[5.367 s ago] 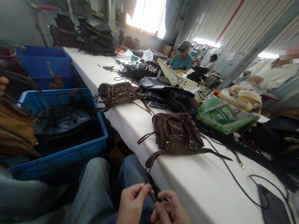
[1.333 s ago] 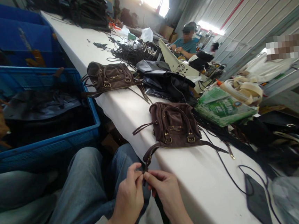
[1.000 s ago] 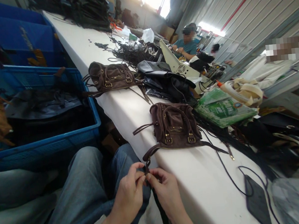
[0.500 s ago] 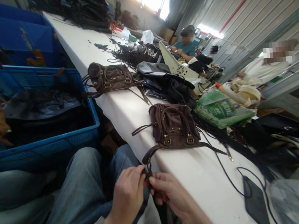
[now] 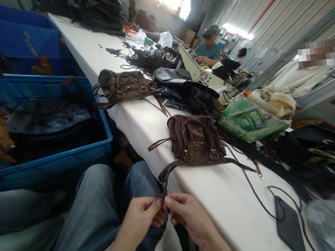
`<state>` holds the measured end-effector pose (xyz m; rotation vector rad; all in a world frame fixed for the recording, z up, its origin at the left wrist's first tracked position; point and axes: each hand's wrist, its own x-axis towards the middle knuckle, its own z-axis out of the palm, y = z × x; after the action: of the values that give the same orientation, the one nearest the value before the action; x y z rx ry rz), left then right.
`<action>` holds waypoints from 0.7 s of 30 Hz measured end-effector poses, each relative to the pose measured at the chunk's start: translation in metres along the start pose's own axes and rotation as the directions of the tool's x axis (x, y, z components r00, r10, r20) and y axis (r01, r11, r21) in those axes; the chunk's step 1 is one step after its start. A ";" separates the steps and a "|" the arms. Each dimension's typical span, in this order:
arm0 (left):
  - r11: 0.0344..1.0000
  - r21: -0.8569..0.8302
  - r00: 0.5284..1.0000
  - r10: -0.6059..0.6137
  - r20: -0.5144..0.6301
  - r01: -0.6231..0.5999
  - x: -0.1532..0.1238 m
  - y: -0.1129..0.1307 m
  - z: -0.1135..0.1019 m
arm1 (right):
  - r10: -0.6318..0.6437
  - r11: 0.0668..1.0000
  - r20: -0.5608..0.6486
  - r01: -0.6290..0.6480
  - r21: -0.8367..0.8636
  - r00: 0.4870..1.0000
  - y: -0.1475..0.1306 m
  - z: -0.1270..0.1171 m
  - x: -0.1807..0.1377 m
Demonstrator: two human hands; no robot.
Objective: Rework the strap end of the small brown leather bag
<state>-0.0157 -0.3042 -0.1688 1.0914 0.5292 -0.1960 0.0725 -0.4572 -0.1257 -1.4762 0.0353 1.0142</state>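
Observation:
My left hand (image 5: 144, 215) and my right hand (image 5: 185, 215) meet over my lap, just off the table's edge. Both pinch a dark brown leather cord (image 5: 163, 195), which hangs from the strap end of a brown handbag (image 5: 196, 140). A knot or loop seems to lie between the fingertips, too small to make out. The handbag rests on the white table (image 5: 215, 199), its buckled front facing me and its strap drooping over the edge. Farther along the table sits a second brown handbag (image 5: 125, 86) of the same make.
On my left stands a blue crate (image 5: 67, 152) holding dark material. A phone (image 5: 287, 224) with a black cable lies on the table at right. Beyond the bags are black bags (image 5: 188, 92), a green packet (image 5: 246, 120) and a cream-coloured machine (image 5: 201, 73). Co-workers sit across the table.
My left hand has turned and come lower, its fingertips now level with my right hand's at the cord. The right hand has shifted slightly. The handbags stay in place.

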 end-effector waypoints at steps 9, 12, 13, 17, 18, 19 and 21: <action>0.998 0.004 0.997 0.063 -0.043 -0.063 -0.008 0.008 0.001 | -0.094 0.995 -0.111 0.090 -0.036 0.989 0.007 0.008 0.000; 0.997 0.031 0.997 0.070 -0.041 -0.068 -0.002 0.009 0.003 | -0.088 0.996 -0.125 0.087 -0.011 0.988 0.010 0.007 0.000; 0.998 0.013 0.998 0.057 -0.031 -0.057 0.000 0.008 0.003 | -0.085 0.996 -0.127 0.085 -0.004 0.988 0.011 0.006 0.000; 0.992 -0.127 0.999 -0.015 0.029 0.018 0.002 0.002 0.003 | -0.101 0.995 -0.125 0.102 0.000 0.987 0.015 0.005 -0.001; 0.989 -0.148 0.998 -0.023 0.050 0.030 0.001 0.000 0.004 | -0.107 0.994 -0.127 0.108 0.001 0.986 0.016 0.006 -0.001; 0.986 -0.162 0.997 -0.024 0.069 0.035 0.000 -0.001 0.004 | -0.111 0.994 -0.132 0.112 0.004 0.985 0.016 0.006 0.000; 0.982 -0.188 0.996 -0.011 0.093 0.028 -0.002 -0.003 0.006 | -0.097 0.994 -0.121 0.101 0.029 0.988 0.017 0.008 0.000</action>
<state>-0.0169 -0.3116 -0.1682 0.8881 0.4663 -0.2079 0.0586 -0.4546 -0.1381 -1.4902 0.0648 0.8407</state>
